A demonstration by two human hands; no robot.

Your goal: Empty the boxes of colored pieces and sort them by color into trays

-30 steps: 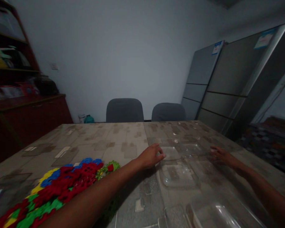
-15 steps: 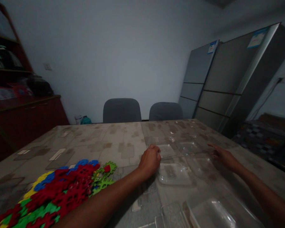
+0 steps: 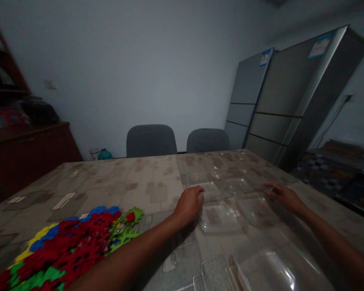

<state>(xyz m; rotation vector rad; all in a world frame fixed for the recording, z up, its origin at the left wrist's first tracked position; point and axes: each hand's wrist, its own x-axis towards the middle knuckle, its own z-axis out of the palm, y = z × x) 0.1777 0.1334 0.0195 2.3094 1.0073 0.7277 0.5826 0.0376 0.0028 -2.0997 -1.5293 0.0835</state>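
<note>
My left hand (image 3: 189,203) reaches across the table with its fingers curled onto the left edge of a clear plastic tray (image 3: 221,218). My right hand (image 3: 282,195) lies at the right side of the same group of clear trays, fingers stretched out and touching the edge of another clear tray (image 3: 255,210). More clear trays (image 3: 230,185) lie just beyond both hands. A heap of red, green, blue and yellow interlocking plastic pieces (image 3: 69,246) sits under my left forearm at the lower left.
The table (image 3: 133,182) has a patterned cover. A larger clear plastic container (image 3: 269,270) lies near the front edge. Two grey chairs (image 3: 151,140) stand at the far side. A tall grey refrigerator (image 3: 291,97) is at right, a dark red cabinet (image 3: 24,149) at left.
My left hand has drawn back slightly and curled at the tray's edge. The view has shifted a little to the right. My right hand stays at the trays' right side.
</note>
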